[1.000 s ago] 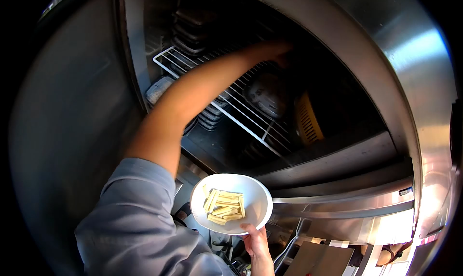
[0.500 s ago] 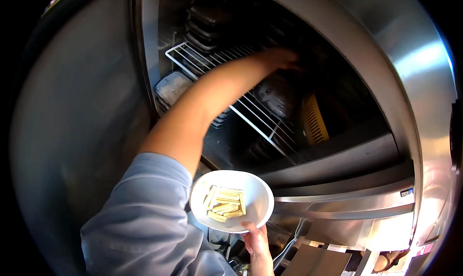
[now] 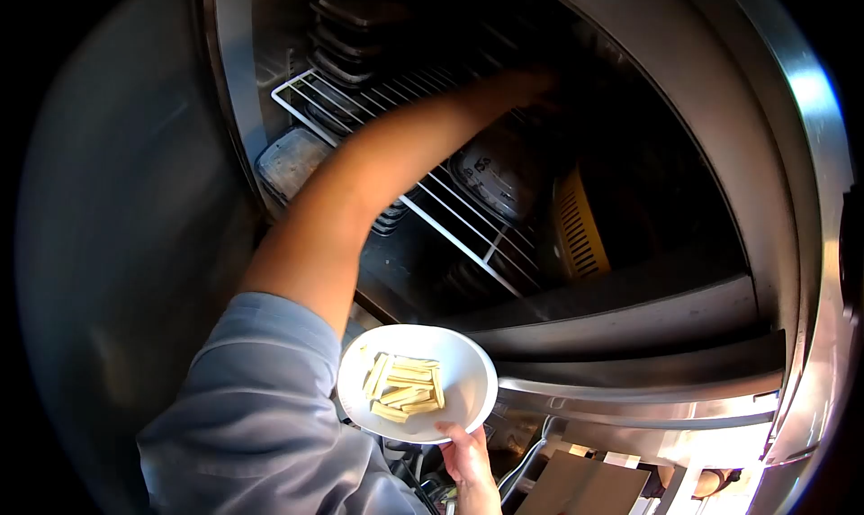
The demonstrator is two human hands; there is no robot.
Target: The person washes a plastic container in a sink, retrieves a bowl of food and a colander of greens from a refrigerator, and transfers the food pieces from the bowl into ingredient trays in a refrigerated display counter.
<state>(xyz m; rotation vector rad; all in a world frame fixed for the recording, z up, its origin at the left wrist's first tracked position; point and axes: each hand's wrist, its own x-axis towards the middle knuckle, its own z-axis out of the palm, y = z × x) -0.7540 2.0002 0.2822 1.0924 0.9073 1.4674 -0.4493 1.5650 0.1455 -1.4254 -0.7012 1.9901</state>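
My right hand (image 3: 467, 456) holds a white oval bowl (image 3: 468, 389) by its near rim, thumb over the edge. Several pale yellow cut sticks (image 3: 405, 386) lie in the bowl. My left arm reaches deep into an open refrigerator, above a white wire shelf (image 3: 450, 228). In the dark at the back is my left hand (image 3: 535, 88), its fingers too dim to make out. Below that hand, a clear-lidded container (image 3: 493, 175) with dark writing sits on the shelf. To its right stands a yellow slotted container (image 3: 580, 225).
Stacked lidded containers (image 3: 346, 43) stand at the back left of the shelf. A frosty-looking lidded container (image 3: 292, 161) is lower left. The refrigerator door (image 3: 117, 245) is on the left, its steel frame (image 3: 756, 155) on the right. A brown cardboard-like panel (image 3: 580, 488) is at the bottom.
My left hand has gone slightly deeper into the dark interior. The bowl in my right hand appears a little further left and lower, as the view has shifted.
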